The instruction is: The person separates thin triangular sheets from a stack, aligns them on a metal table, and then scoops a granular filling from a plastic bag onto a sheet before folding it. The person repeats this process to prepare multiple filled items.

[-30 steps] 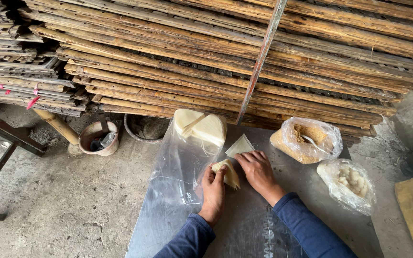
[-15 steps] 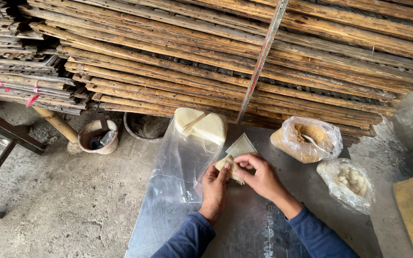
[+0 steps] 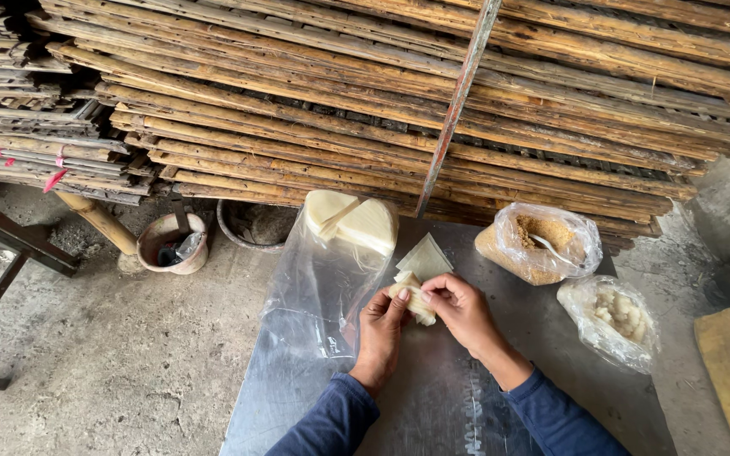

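From the head camera, I hold a small pale rolled dough wrapper (image 3: 413,300) between both hands above the grey metal tabletop (image 3: 433,397). My left hand (image 3: 379,325) closes its fingers on the roll's near end, thumb on top; my right hand (image 3: 460,308) pinches the far side with curled fingertips (both grips are narrow and tight on the roll). Just beyond the roll lies a flat stack of pale square wrappers (image 3: 423,257), and farther back a clear plastic bag (image 3: 323,279) spreads over the table's left side, with pale triangular wrapper pieces (image 3: 352,221) at its top. To my right sit a clear bag of brown crumbly filling (image 3: 539,241) and a clear bag of white lumps (image 3: 618,319). Stacked bamboo slats (image 3: 382,110) fill the background.
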